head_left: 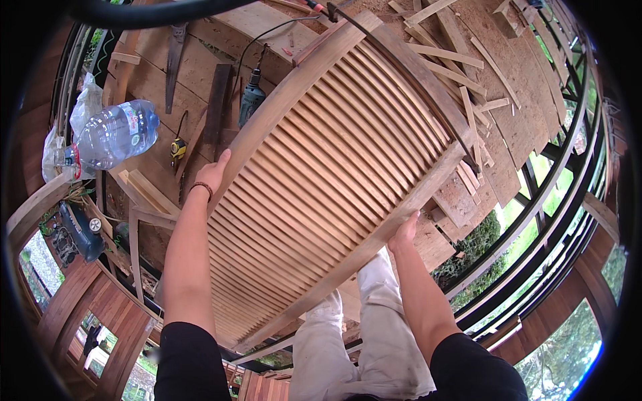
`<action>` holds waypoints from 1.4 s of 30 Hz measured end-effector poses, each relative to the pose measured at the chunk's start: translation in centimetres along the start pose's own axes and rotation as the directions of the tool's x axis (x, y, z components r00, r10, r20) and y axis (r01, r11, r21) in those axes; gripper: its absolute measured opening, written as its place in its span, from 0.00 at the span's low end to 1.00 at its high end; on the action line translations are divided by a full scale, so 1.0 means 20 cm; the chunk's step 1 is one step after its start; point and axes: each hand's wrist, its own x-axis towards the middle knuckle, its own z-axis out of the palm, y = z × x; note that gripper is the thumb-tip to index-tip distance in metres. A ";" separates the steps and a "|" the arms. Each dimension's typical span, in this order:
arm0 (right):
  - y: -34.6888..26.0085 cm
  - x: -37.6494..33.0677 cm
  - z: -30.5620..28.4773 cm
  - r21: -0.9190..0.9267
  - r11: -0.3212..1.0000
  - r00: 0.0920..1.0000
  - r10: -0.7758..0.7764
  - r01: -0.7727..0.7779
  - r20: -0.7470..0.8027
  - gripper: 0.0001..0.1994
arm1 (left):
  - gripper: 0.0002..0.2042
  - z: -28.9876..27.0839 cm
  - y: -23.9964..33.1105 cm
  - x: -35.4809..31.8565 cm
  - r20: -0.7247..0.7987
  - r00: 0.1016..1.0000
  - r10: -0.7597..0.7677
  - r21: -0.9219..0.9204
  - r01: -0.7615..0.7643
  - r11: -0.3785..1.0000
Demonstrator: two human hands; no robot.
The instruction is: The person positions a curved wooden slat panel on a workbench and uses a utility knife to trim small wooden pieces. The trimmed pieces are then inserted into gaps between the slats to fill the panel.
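A large louvered wooden panel (321, 154), with many thin slats in a frame, lies tilted across the middle of the head view. My left hand (212, 175) is closed round the panel's left side rail, a brown bracelet at its wrist. On the opposite rail, my right hand (404, 232) grips the outer edge, with most of its fingers hidden beneath the wood. A dark strip runs along the panel's far right end. Just beyond the left rail lies a green-and-black power drill (252, 97) with a cord.
Left of the panel are a handsaw (174, 67), a yellow tape measure (177, 148) and a big clear water bottle (114, 137). Offcuts (461, 70) litter the boards at the far right. A dark curved railing (535, 207) borders the right side. An air compressor (81, 230) stands lower left.
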 end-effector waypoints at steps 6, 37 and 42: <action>0.00 0.18 0.06 0.015 1.000 1.000 0.015 -0.015 -0.022 0.42 | 0.53 0.07 0.06 0.17 -0.013 1.000 0.017 -0.041 -0.018 0.999; 0.05 0.40 0.19 -0.046 0.995 0.993 -0.093 0.090 -0.069 0.46 | 0.45 0.40 -0.06 0.59 -0.138 0.987 0.086 -0.198 -0.112 0.974; 0.06 0.29 0.17 -0.260 0.962 0.994 -0.096 0.079 -0.050 0.46 | 0.25 0.64 -0.18 0.14 -0.639 0.716 0.282 -0.146 -0.472 0.869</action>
